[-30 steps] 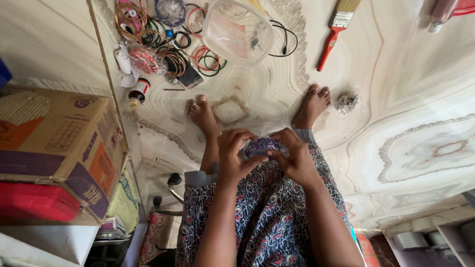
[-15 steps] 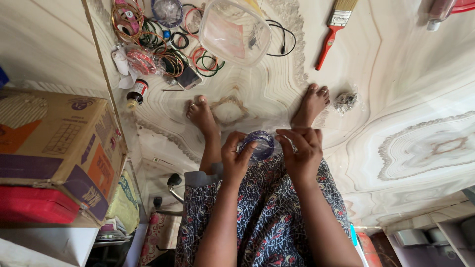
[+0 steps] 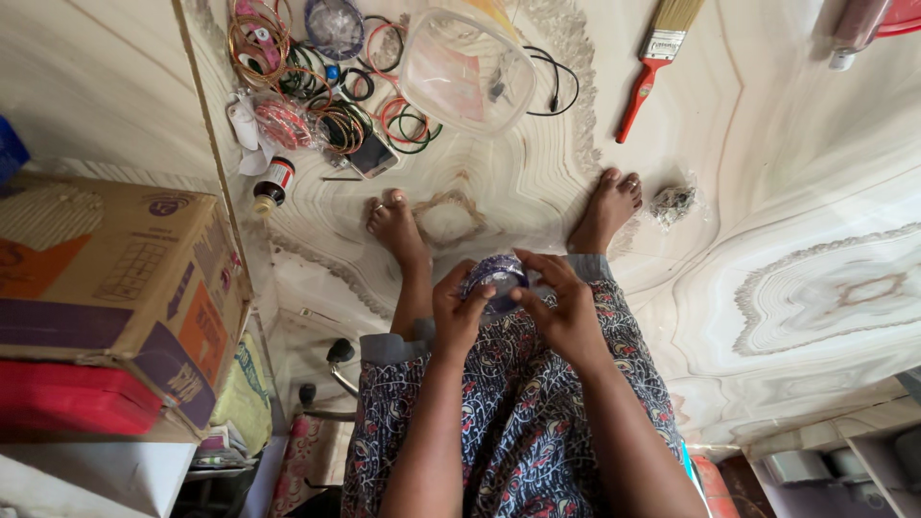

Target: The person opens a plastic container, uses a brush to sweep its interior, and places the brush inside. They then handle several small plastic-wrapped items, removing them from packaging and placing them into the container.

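**Both hands grip a stack of purple bangles over the lap**

The left hand [image 3: 459,309] and right hand [image 3: 561,307] both close their fingers around a stack of purple bangles [image 3: 493,276], held above the patterned skirt [image 3: 518,422]. Loose bangles [image 3: 326,86], a clear plastic container [image 3: 467,67] and a red-handled paintbrush [image 3: 652,62] lie on the marble floor [image 3: 787,192].

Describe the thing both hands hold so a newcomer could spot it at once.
Start at the pale marbled floor, then the patterned lap between the two bare feet. There the left hand and right hand pinch a purple glittery bangle stack, unlike the loose bangles lying on the floor.
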